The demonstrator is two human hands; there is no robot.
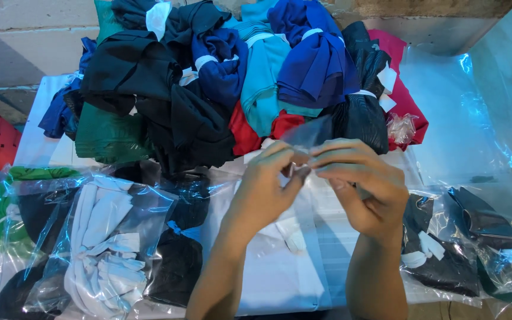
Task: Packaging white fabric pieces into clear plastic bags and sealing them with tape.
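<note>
Both forearms rise from the bottom edge, the left hand and right hand pinching a clear plastic bag between closed fingers above the white surface, before a heap of folded garments.
</note>
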